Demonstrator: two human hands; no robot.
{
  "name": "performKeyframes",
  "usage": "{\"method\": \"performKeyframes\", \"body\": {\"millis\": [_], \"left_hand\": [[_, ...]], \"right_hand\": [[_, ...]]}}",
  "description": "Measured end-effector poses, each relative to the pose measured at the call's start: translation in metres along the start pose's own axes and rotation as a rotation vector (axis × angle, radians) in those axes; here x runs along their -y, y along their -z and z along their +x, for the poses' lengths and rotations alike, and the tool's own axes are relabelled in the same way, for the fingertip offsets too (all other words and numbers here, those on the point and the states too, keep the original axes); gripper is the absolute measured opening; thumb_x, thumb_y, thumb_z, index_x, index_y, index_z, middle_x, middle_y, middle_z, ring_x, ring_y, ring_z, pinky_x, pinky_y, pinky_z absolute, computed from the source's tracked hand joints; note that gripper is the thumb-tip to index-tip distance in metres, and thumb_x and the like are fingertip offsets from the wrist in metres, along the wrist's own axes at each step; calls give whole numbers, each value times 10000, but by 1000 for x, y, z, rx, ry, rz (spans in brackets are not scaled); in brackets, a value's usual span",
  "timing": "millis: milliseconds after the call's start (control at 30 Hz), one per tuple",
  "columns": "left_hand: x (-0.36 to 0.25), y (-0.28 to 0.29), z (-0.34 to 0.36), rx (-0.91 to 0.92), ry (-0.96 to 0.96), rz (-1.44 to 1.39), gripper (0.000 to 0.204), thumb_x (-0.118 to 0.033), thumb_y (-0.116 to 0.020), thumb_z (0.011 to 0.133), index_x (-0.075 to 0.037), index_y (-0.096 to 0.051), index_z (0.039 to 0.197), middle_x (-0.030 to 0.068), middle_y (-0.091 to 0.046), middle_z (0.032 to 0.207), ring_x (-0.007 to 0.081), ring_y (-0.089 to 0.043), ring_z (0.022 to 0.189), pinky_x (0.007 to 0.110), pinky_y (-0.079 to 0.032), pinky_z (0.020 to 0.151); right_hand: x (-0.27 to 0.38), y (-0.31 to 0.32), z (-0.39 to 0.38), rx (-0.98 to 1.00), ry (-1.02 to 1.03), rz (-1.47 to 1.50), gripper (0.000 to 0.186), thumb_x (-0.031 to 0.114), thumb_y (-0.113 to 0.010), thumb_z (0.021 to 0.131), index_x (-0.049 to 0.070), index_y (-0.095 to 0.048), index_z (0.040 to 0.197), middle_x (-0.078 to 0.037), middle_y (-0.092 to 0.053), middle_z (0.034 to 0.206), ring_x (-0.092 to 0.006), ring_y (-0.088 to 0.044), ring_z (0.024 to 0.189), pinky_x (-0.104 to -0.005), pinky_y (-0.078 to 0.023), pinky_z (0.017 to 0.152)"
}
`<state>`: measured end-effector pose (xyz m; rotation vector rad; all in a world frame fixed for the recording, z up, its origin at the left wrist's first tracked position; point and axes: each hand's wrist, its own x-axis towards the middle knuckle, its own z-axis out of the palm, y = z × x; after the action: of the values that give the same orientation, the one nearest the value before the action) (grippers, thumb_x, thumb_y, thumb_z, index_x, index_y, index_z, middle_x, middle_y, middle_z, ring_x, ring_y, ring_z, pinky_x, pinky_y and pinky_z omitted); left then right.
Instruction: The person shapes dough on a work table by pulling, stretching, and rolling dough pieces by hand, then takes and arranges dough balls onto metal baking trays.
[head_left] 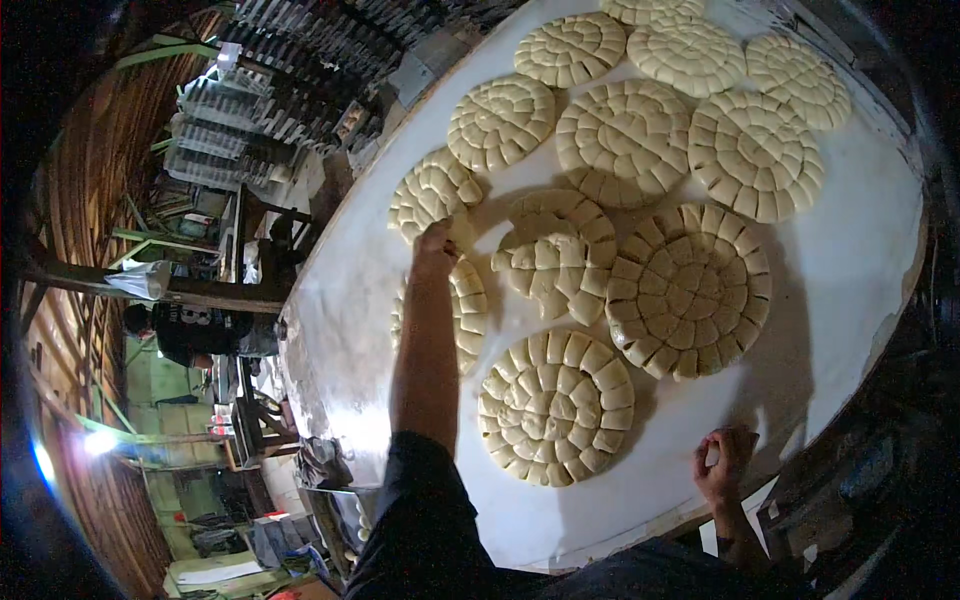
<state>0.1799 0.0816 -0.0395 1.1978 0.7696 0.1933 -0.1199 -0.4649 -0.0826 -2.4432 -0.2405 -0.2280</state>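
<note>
while the left hand (435, 246) is at a cut dough round (430, 192) on the left side of the white table (335, 310), its grip too hidden to tell, the right hand (727, 465) curls near the table's edge, contents unclear.

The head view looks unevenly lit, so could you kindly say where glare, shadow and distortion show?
Head view: the lamp at left blooms white; glare washes out the table left of the left forearm; a broad shadow lies right of the dimmer dough round at centre right; fisheye bowing curves the table's edges, with black corners.
</note>
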Motion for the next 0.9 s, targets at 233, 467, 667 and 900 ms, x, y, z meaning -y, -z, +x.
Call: {"method": "performKeyframes", "body": {"millis": [233, 467, 667, 900], "left_hand": [[44, -46, -33, -23, 195, -388, 242, -301, -587, 857, -73, -549, 930, 78, -565, 749, 217, -522, 574, 323, -392, 448], [53, -34, -63, 209, -33, -458, 192, -308, -640, 828, -134, -570, 869, 47, -534, 724, 208, -469, 563, 321, -356, 457], [29, -1, -97, -72, 266, -441, 202, -322, -677, 808, -136, -603, 837, 63, -574, 725, 191, -562, 624, 339, -437, 489], [42, -6, -144, 80, 172, -451, 233, -311, -705, 830, -112, -589, 788, 11, -506, 617, 152, -457, 472, 312, -391, 442]], "right_hand": [[0, 2, 2, 2, 33, 37, 155, 16, -607, 692, 105, -501, 762, -65, -488, 717, -260, -494, 710, -406, -355, 692], [-12, -14, 12, -63, 23, 152, 89, 79, -623, 794, 69, -535, 805, -88, -489, 705, -279, -495, 643, -377, -398, 629], [153, -67, 194, 185, -27, 1155, 268, 203, -626, 926, -17, -610, 1079, -78, -648, 991, -160, -610, 899, -297, -483, 837], [254, -238, 380, 922, -456, 805, 372, 457, -627, 881, 87, -638, 849, -46, -618, 744, -155, -594, 621, -322, -524, 557]]}}
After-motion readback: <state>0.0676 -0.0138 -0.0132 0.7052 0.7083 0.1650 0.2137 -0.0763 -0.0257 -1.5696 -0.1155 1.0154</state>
